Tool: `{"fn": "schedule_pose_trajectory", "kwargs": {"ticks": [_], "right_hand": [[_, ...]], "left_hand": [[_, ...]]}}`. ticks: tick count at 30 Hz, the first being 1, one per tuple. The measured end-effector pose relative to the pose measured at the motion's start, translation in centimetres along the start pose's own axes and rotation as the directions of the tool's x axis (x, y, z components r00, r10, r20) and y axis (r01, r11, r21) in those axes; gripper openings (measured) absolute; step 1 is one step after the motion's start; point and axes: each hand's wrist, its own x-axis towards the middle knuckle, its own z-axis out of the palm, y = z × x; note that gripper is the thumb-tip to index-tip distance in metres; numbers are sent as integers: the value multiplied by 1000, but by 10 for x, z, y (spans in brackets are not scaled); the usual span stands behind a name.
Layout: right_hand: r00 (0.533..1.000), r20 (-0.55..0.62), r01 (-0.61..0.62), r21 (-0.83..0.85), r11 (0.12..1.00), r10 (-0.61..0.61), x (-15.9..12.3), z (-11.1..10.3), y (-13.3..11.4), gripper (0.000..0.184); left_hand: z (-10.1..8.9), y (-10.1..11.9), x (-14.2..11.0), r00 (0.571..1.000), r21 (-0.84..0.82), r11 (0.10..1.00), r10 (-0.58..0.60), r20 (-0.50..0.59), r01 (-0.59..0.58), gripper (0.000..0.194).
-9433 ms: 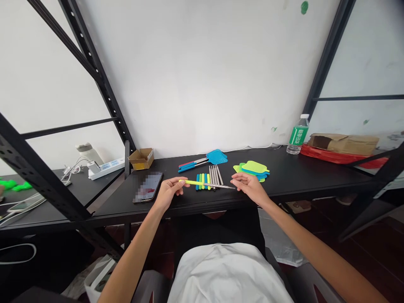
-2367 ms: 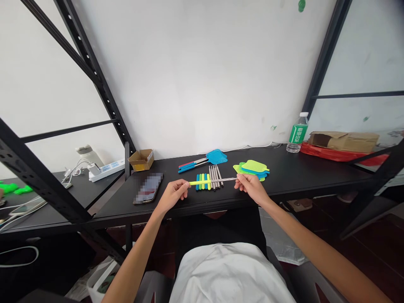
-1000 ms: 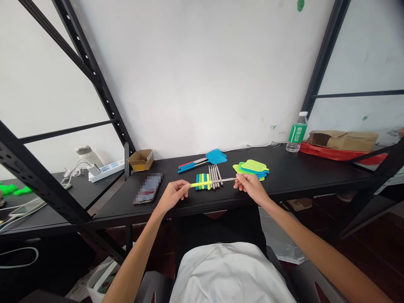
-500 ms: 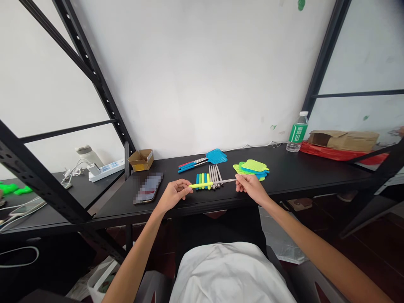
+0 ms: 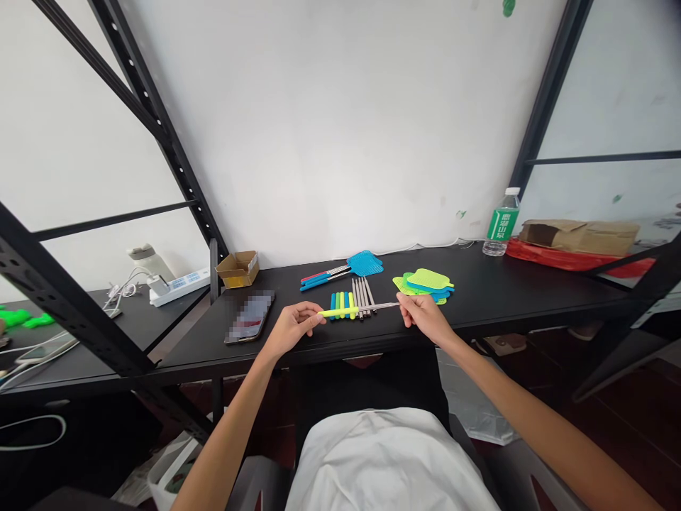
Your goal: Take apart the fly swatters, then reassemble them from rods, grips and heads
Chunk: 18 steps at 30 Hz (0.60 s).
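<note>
My left hand (image 5: 298, 325) pinches the outer end of a yellow fly swatter handle (image 5: 336, 311). From its inner end runs a thin metal rod (image 5: 379, 306), whose far tip my right hand (image 5: 420, 314) holds between closed fingers. Handle and rod lie in one line, level above the table's front part. Just behind them are a row of blue, green and yellow handles (image 5: 341, 301) and several metal rods (image 5: 362, 292) side by side. Loose swatter heads (image 5: 430, 279) in yellow, green and blue are piled beyond my right hand. Swatters with blue heads (image 5: 366, 263) lie at the back.
A phone (image 5: 252, 317) and a small open cardboard box (image 5: 237, 270) are on the black table (image 5: 494, 298) at left. A water bottle (image 5: 501, 223) stands back right, near a brown box (image 5: 582, 236) on red plastic. Black shelf posts (image 5: 164, 135) frame both sides.
Almost nothing differs. My right hand has shifted very slightly to the right; the handle and rod stay in line between my hands.
</note>
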Motion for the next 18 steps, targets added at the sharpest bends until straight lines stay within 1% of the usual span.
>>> {"fn": "schedule_pose_trajectory", "kwargs": {"ticks": [3,7,13,16,18], "right_hand": [[1000,11,-7,43,999,7,1,0,0,56],[1000,17,18,7,1000,-18,2,0,0,55],[994,107,35,-1,999,-35,-2,-2,-7,48],[986,154,60,10,998,-60,-5,-2,-13,43],[979,188,80,16,997,-82,-6,-2,-17,43]], "left_hand": [[-1,-2,0,1000,32,999,0,-7,0,37],[-2,-8,2,1000,81,997,10,-18,-9,42],[-2,-13,5,1000,81,997,-9,-3,9,53],[-2,-12,4,999,71,997,-31,-12,31,56],[-1,-10,4,999,60,997,-41,-9,42,57]]}}
